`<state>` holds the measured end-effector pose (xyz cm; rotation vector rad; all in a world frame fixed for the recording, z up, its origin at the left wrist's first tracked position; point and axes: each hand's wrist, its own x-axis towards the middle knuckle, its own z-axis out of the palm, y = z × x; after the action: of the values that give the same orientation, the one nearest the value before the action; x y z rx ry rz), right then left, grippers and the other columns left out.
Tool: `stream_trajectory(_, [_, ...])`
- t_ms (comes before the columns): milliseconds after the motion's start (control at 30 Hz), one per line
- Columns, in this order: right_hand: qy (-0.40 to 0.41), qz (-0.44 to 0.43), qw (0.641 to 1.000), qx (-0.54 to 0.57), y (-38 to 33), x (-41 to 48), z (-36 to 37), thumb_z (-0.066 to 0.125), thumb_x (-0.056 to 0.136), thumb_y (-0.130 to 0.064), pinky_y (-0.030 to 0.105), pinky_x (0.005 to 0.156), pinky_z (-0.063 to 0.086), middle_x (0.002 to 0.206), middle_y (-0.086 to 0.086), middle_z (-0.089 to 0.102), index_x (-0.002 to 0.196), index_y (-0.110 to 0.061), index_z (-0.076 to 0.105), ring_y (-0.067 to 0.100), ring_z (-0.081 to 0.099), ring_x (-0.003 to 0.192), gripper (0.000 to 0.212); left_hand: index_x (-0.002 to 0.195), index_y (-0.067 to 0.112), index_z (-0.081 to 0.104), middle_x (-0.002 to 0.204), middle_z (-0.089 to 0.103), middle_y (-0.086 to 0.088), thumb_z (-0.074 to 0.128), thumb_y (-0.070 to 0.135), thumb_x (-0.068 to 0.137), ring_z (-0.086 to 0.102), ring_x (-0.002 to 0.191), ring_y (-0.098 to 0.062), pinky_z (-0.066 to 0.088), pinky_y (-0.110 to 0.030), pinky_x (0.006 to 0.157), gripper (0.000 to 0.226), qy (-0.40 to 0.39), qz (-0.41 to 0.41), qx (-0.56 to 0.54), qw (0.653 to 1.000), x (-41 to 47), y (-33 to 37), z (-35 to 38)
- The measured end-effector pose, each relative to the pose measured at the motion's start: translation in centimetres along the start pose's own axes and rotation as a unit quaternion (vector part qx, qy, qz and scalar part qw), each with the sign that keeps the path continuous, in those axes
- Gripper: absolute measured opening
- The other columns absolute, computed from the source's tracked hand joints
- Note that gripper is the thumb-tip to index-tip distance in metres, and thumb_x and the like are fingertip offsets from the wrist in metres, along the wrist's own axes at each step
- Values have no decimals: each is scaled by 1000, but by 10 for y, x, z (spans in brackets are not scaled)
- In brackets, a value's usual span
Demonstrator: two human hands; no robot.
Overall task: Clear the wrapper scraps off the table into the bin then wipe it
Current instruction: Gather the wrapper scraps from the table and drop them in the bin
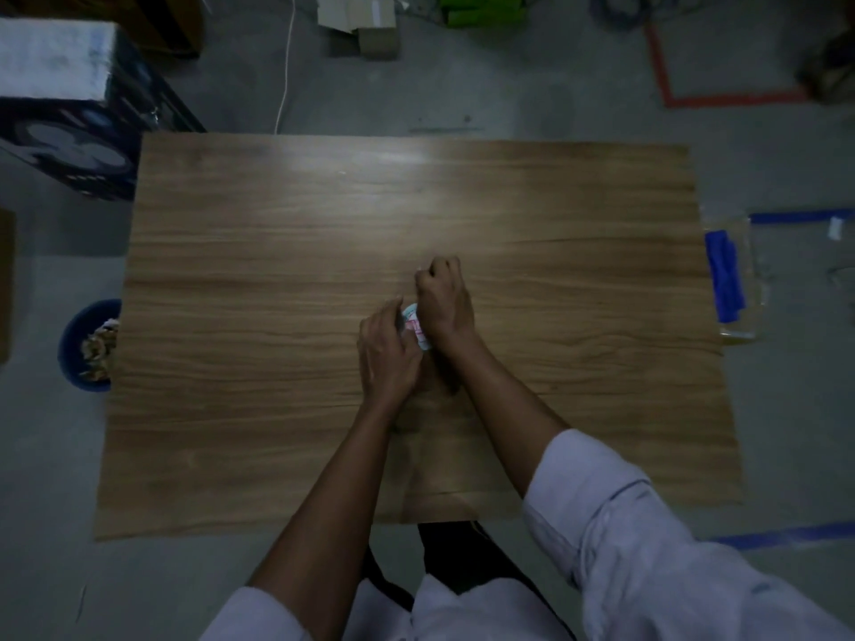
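Observation:
Both my hands meet over the middle of the wooden table point(277, 279). My left hand point(386, 358) curls its fingers round a crumpled white, pink and pale blue wrapper scrap point(415, 327). My right hand point(444, 300) lies right beside it with its fingers curled into a fist, touching the scrap's right side; what its fingertips hold is hidden. A blue bin point(76, 349) with crumpled scraps inside stands on the floor at the table's left edge.
A blue cloth point(725, 275) lies on a clear sheet just past the table's right edge. A dark box point(74, 131) stands at the far left corner. Cardboard boxes, green items, cables and floor tape lie beyond the table.

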<state>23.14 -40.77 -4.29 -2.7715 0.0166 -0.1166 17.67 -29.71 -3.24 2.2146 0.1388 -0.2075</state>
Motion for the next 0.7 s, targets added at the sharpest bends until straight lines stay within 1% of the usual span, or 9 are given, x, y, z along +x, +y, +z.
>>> stream_trajectory(67, [-100,13,995,-2,-7,-2,-14,70,82,-5,44,78,50,104,26,60,93,5,66,42,52,111,15,137,11,59,125,69,-12,55,25,94,63,113,-30,47,-38,97,45,-12,-51,-32,998,-2,5,-5])
stream_trajectory(133, [-145,15,989,8,-10,-14,-17,73,83,-14,43,86,45,110,25,60,98,3,67,39,48,118,24,131,19,64,118,71,-2,64,22,93,66,106,-23,52,-35,91,38,-39,-149,-99,983,-1,10,-9])
stream_trajectory(200, [-121,14,991,63,-13,-33,-16,74,82,-14,39,80,45,100,24,64,92,0,72,39,56,108,18,122,18,70,103,75,-6,67,21,88,70,87,-27,59,-41,74,34,-48,-236,-201,950,-3,11,-12])
stream_trajectory(300, [-47,82,980,177,-18,-64,-14,74,79,-9,35,80,52,94,18,76,95,-8,81,38,69,93,18,116,9,70,87,71,-13,59,5,99,65,59,-20,55,-31,50,21,-69,-305,-304,900,-13,16,-22])
stream_trajectory(367, [-28,189,943,271,-22,-82,-21,73,82,-8,33,86,56,97,10,79,101,-12,82,24,74,93,21,117,5,70,85,70,-17,60,1,99,65,56,-15,59,-29,52,21,-69,-317,-317,891,-19,16,-30])
stream_trajectory(433, [-27,278,883,377,-24,-97,-27,74,85,-5,27,85,57,95,6,79,101,-13,81,11,73,89,19,117,-1,72,87,71,-19,66,-1,95,68,64,-19,62,-31,64,22,-77,-310,-318,893,-23,9,-34])
stream_trajectory(500, [-27,302,831,467,-29,-106,-29,72,87,3,20,77,56,90,2,78,99,-9,79,2,72,81,18,113,-1,75,94,75,-21,72,0,91,72,79,-27,62,-42,82,23,-88,-299,-302,901,-28,2,-39])
stream_trajectory(567, [-32,303,803,513,-39,-110,-34,68,89,10,16,73,55,87,2,75,97,-5,76,-3,70,76,19,104,5,79,96,77,-20,78,6,87,73,88,-32,61,-50,88,17,-88,-302,-298,901,-33,-4,-46])
stream_trajectory(700, [-41,281,789,545,-50,-105,-34,69,87,12,18,79,55,88,2,75,94,-5,73,2,71,81,18,105,-2,75,81,74,-12,78,4,86,68,64,-17,61,-27,60,20,-56,-322,-365,872,-39,-7,-59])
